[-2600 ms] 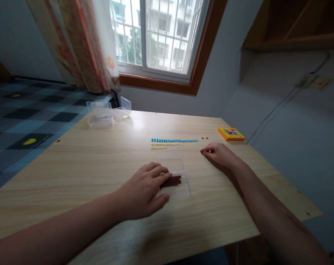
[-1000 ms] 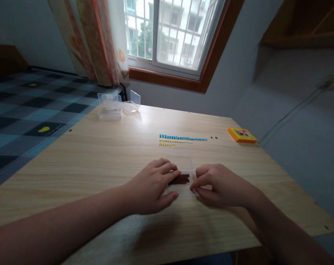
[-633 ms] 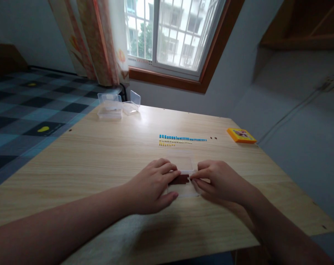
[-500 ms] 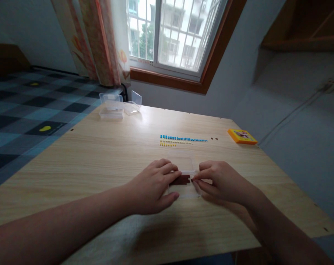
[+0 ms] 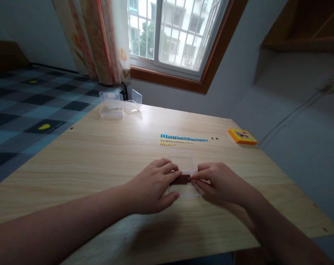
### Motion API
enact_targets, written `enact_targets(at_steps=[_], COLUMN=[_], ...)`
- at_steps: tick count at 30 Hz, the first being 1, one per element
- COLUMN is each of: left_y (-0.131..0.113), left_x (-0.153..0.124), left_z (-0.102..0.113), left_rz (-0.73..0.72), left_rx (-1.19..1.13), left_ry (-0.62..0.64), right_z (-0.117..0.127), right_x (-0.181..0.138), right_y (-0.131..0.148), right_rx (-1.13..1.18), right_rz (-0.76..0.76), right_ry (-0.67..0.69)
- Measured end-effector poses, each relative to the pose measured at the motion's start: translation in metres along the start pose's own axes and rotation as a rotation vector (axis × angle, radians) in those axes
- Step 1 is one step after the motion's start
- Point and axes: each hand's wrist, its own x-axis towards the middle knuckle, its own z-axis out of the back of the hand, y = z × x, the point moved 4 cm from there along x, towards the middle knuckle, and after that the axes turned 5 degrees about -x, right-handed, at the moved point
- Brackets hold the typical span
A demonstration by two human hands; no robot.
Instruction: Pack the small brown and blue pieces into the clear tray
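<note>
A flat row of brown building blocks lies in an open clear plastic box, its left part hidden by fingers. My left hand rests its fingertips on the brown blocks, with the thumb held apart near the box's front edge. At the right end of the row, my right hand has thumb and index finger pinched on a tiny brown block, which is mostly hidden. Those fingertips touch the end of the row. Behind the box, small blue pieces and yellow pieces lie in lines.
Two tiny dark pieces lie right of the blue line. A yellow-orange box sits near the table's right edge. Open clear boxes stand at the far left corner. A checked bed adjoins the table on the left.
My right fingertips have moved slightly left, bringing the tiny brown block against the end of the row. My left hand stays on the blocks.
</note>
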Motion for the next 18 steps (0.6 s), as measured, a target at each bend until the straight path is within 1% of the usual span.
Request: enact_targets(at_steps=[18], left_y=[-0.0011], left_x=[0.0000], left_z=[0.0015], left_rz=[-0.011], left_rx=[-0.006], left_ry=[-0.012], right_z=[0.0004], right_x=[0.0027], right_y=[0.0011], right_rx=[0.018], right_rz=[-0.035], right_ry=[-0.002])
